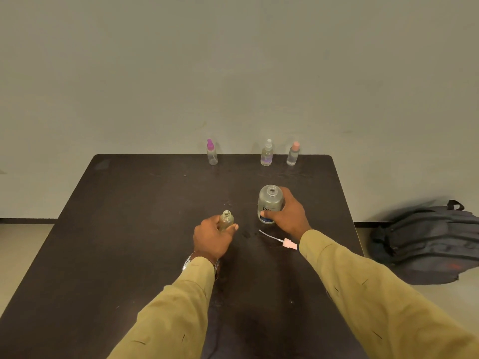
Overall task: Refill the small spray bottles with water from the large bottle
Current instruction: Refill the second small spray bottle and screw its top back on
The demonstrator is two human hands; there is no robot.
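My left hand (212, 237) grips a small clear spray bottle (226, 219) with its neck uncapped, standing upright on the dark table (129, 229). My right hand (290, 213) wraps around the large clear bottle (269, 200), which is also uncapped and upright on the table, just right of the small one. A pale pink spray cap with its white dip tube (282, 240) lies flat on the table below my right hand. Three capped small spray bottles stand at the far edge: a magenta-capped one (212, 152), a white-capped one (267, 153) and a peach-capped one (293, 154).
A dark backpack (427, 242) lies on the floor to the right of the table. A plain wall rises right behind the table's far edge. A wet patch (246, 233) shows on the table between my hands.
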